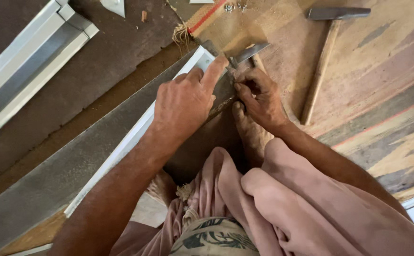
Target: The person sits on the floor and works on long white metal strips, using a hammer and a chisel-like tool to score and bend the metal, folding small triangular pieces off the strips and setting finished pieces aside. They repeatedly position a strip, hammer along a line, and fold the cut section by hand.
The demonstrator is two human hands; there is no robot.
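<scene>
soft, warm daylight falls evenly over the scene, with no hard glare. a deep shadow pools under the left hand point(183, 102) and right hand point(259, 97); focus is fairly sharp at centre, while the edges stretch slightly from the wide lens.

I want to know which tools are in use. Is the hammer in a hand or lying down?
Lying down. The hammer rests flat on the floor; both the left hand and right hand are apart from it.

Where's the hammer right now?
In the head view the hammer lies on the floor at upper right, metal head at the top, its wooden handle slanting down toward the right hand, but apart from it.
</scene>
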